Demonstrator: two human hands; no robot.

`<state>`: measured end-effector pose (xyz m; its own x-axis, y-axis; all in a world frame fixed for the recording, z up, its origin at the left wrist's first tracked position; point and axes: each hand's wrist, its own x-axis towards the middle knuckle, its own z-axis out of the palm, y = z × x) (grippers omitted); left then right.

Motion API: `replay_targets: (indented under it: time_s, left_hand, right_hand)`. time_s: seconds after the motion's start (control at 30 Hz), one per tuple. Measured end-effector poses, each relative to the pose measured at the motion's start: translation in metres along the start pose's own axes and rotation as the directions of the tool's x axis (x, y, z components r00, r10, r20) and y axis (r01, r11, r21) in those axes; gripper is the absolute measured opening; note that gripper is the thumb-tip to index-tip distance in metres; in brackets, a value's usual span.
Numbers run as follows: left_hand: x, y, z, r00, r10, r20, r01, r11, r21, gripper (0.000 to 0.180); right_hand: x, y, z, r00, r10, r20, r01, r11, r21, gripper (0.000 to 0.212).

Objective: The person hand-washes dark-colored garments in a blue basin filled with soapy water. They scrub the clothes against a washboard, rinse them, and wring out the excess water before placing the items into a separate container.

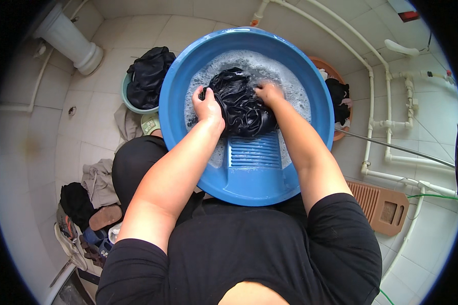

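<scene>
A wet black garment lies bunched in the large blue basin, over the upper part of its built-in ribbed washboard. White suds float on the water around it. My left hand is closed on the garment's left edge, thumb uppermost. At the garment's upper right, my right hand has its fingers curled in against the cloth, low over the suds. Its fingertips are partly hidden.
Left of the basin stands a light green tub heaped with dark cloth. An orange tub of clothes is behind right. White pipes and a brown washboard are at right. Shoes and clothes pile at lower left.
</scene>
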<state>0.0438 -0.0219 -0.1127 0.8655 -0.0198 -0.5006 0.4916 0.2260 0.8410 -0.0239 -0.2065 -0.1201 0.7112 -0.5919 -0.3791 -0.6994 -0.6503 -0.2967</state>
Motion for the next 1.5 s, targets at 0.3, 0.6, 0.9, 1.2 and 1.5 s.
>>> replay_targets:
  time_s: [0.3,0.6,0.9,1.2,1.5]
  left_hand:
    - [0.023,-0.009,-0.004,0.699,-0.327,0.636,0.635,0.693,-0.342,0.056]
    - [-0.032,0.042,-0.012,0.637,-0.498,0.588,0.666,0.740,-0.094,0.023]
    - [-0.003,0.002,-0.010,0.591,-0.519,0.618,0.550,0.819,0.161,0.033]
    - [-0.026,0.016,0.006,0.660,-0.471,0.585,0.661,0.735,-0.154,0.056]
    - [-0.016,0.034,0.002,0.932,-0.299,0.206,0.354,0.871,-0.340,0.057]
  right_hand:
    - [-0.061,-0.065,0.001,0.858,-0.413,-0.307,0.498,0.514,0.699,0.032]
    - [-0.114,-0.102,0.011,0.622,-0.501,-0.602,0.746,0.614,0.259,0.028]
    - [-0.150,-0.114,0.013,0.707,-0.377,-0.599,0.638,0.705,0.309,0.018]
    - [-0.009,-0.041,-0.004,0.851,0.149,-0.504,0.090,0.903,0.419,0.038]
    - [0.005,-0.028,0.003,0.979,0.198,-0.042,-0.201,0.975,-0.095,0.057]
